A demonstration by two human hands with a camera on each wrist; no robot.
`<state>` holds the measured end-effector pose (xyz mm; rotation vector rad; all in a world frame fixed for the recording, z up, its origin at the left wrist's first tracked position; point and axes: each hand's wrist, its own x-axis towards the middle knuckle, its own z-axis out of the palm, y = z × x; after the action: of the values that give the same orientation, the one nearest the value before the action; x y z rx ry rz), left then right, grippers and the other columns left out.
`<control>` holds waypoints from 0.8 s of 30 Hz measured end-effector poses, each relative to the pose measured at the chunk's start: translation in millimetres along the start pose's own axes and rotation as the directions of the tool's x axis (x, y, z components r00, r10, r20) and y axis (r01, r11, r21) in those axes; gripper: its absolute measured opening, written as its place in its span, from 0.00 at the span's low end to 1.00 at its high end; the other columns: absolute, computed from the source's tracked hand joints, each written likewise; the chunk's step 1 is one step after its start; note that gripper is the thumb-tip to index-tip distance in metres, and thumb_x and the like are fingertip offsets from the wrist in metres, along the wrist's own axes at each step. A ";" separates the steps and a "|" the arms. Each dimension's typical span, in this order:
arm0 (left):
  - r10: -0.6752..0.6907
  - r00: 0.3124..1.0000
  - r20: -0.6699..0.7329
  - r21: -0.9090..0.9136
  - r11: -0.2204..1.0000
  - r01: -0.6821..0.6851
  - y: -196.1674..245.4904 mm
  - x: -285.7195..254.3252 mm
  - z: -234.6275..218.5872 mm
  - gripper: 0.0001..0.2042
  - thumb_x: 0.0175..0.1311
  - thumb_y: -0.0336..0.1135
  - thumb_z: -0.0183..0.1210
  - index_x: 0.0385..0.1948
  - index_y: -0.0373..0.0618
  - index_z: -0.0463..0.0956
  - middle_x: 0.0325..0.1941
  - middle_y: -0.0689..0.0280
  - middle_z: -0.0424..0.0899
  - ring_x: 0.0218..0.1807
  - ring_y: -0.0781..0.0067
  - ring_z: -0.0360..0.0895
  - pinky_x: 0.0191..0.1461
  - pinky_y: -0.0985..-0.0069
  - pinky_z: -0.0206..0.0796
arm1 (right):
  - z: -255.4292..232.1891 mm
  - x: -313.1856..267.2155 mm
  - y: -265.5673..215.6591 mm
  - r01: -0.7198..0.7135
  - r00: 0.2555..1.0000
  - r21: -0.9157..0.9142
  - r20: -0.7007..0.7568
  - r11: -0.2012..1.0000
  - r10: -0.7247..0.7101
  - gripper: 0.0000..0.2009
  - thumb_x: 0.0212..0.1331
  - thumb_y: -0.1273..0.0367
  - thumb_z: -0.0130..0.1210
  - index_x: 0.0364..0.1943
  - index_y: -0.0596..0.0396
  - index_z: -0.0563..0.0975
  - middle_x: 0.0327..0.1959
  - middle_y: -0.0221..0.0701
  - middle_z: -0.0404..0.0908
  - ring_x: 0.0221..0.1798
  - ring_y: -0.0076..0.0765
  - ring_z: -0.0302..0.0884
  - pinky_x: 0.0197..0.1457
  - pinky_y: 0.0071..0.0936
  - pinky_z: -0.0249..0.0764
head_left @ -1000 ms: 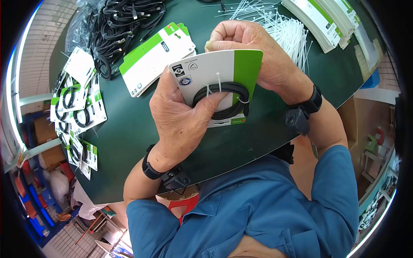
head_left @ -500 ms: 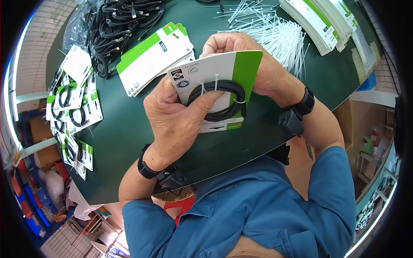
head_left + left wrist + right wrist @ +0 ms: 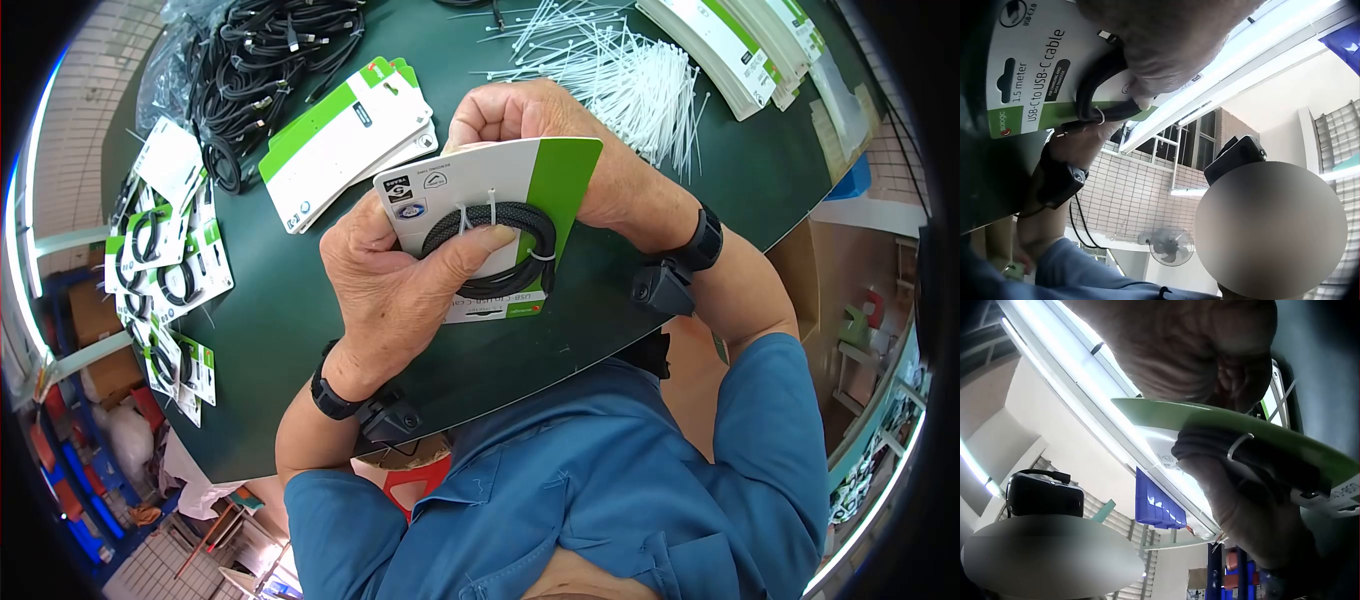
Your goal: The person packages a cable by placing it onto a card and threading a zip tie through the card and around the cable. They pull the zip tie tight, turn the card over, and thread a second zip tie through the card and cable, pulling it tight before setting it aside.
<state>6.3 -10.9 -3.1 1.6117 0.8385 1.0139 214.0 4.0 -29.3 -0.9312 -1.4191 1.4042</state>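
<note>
A white and green card printed "USB-C to USB-C cable" is held up over the table. My left hand grips it at the left edge, the thumb laid across a coiled black braided cable on its face. White cable ties stand up from the coil's upper part, and another thin white tie circles its right side. Behind the card's top edge is my right hand, its fingers curled near the card's back. Whether those fingertips pinch anything I cannot tell, as the card partly hides them.
Blank-looking cards lie stacked behind the left hand, near a heap of black cables. Loose white cable ties spread beyond the right hand; more cards are at far right. Several carded cables pile at the left edge.
Both hands and the card have shifted slightly left and down in the head view. The right hand's fingertips have come closer behind the card's top edge.
</note>
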 end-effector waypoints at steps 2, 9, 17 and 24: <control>-0.013 1.000 0.018 0.000 1.000 0.013 0.2 0.6 1.2 0.16 0.53 0.29 0.79 0.43 0.38 0.85 0.36 0.64 0.91 0.38 0.80 0.86 0.43 0.79 0.78 | 0.7 -0.9 -4.0 0.005 1.000 -0.083 0.013 0.997 -0.004 0.14 0.64 0.62 0.68 0.36 0.59 0.79 0.31 0.24 0.82 0.33 0.12 0.76 0.36 0.14 0.75; -0.054 0.998 -0.032 -0.052 0.997 0.052 1.8 -3.6 7.9 0.16 0.53 0.29 0.79 0.41 0.37 0.85 0.36 0.65 0.91 0.36 0.82 0.84 0.42 0.80 0.78 | 0.5 0.4 0.6 0.012 1.000 -0.029 0.012 1.000 -0.011 0.13 0.65 0.62 0.67 0.36 0.59 0.80 0.30 0.23 0.82 0.33 0.12 0.75 0.35 0.15 0.74; -0.030 0.999 0.023 0.145 0.989 0.027 -2.0 -6.6 10.1 0.16 0.53 0.31 0.79 0.39 0.38 0.84 0.34 0.64 0.90 0.35 0.83 0.84 0.39 0.81 0.76 | 0.2 3.4 -6.8 -0.060 0.991 0.196 -0.107 0.979 0.082 0.09 0.65 0.67 0.66 0.34 0.60 0.82 0.27 0.25 0.82 0.28 0.14 0.74 0.30 0.16 0.70; 0.028 0.998 0.048 0.074 0.997 -0.032 -1.8 -1.9 7.9 0.18 0.54 0.33 0.79 0.42 0.37 0.84 0.36 0.64 0.91 0.37 0.81 0.85 0.42 0.81 0.76 | -10.4 0.4 -15.0 -0.013 0.994 0.429 -0.095 0.903 0.059 0.08 0.67 0.68 0.65 0.37 0.59 0.81 0.25 0.25 0.80 0.25 0.14 0.73 0.27 0.12 0.67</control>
<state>12.6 -15.2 -6.3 1.7096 0.8315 0.9722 225.0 6.6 -14.9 -0.7328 -0.9591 1.5863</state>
